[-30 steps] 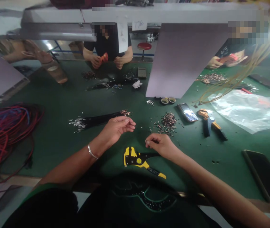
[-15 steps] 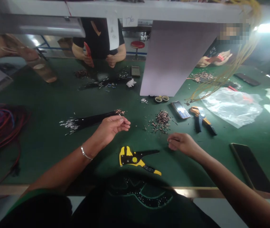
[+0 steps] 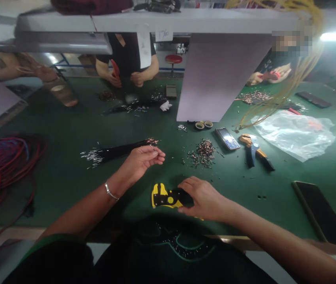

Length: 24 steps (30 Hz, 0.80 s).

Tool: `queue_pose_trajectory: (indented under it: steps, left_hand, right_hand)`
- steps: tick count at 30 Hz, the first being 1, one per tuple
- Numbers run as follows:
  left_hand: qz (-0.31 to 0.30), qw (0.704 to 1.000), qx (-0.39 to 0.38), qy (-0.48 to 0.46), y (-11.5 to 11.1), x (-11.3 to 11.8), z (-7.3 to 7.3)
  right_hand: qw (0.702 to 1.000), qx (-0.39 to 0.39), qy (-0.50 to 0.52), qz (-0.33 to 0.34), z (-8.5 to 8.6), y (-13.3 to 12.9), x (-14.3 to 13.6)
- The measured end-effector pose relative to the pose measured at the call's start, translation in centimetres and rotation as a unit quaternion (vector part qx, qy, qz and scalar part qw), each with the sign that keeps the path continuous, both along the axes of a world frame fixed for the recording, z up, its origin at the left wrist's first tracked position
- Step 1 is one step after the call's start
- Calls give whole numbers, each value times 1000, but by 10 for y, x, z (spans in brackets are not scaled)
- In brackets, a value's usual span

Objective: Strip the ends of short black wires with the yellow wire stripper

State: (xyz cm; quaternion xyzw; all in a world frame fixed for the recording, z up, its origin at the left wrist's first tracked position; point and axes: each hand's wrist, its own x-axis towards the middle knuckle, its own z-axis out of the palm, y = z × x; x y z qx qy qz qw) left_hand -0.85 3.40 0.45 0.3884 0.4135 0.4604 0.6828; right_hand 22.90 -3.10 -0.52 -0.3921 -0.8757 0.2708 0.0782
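The yellow-and-black wire stripper [image 3: 168, 200] lies flat on the green table near its front edge, jaws pointing left. My right hand [image 3: 205, 197] is over its handles, with the thumb on the near side and the fingers on the far side, hiding most of them. My left hand [image 3: 147, 161] is closed in a pinch; anything between its fingertips is too small to make out. Just behind it lies a bundle of black wires [image 3: 120, 150], silvery ends at left and coppery ends at right. Beyond my right hand is a pile of small terminal-like pieces [image 3: 205, 153].
A keypad phone [image 3: 227, 138], orange-and-blue pliers [image 3: 255, 150] and a clear plastic bag [image 3: 296, 132] lie to the right. A dark smartphone [image 3: 323, 211] rests nearer. Red and blue cables [image 3: 5, 173] coil at left. A white panel [image 3: 212, 79] stands ahead; co-workers sit across the table.
My right hand has moved left and nearer, onto the stripper's handles. Two small dark bits now lie on the table at right. My left hand keeps its pinch; the view has shifted slightly.
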Motion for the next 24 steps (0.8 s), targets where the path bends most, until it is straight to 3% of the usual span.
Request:
queue_pose_trajectory:
  steps: [4, 8, 11, 13, 15, 18, 21, 24]
  left_hand:
    - [-10, 1000, 7, -13, 0, -2, -1]
    - [-13, 1000, 15, -12, -1, -3, 0]
    - [-4, 1000, 16, -3, -2, -3, 5]
    - [3, 1000, 17, -2, -3, -3, 8]
    - [12, 1000, 22, -8, -2, -4, 10]
    - [26, 999, 35, -25, -2, -5, 10]
    - [27, 998, 42, -33, -3, -3, 12]
    - [36, 998, 45, -29, -5, 0, 16]
  right_hand:
    - [998, 56, -30, -1, -11, -17, -4]
    - [998, 58, 14, -28, -21, -21, -2]
    - [992, 15, 92, -87, -25, -17, 2]
    - [975, -73, 149, -146, -24, -12, 8]
    - [938, -196, 208, -196, -21, -7, 14]
    - [850, -338, 331, -230, -13, 0, 22]
    - [772, -387, 458, -212, -6, 4, 22]
    - [734, -399, 523, -169, -4, 9, 18]
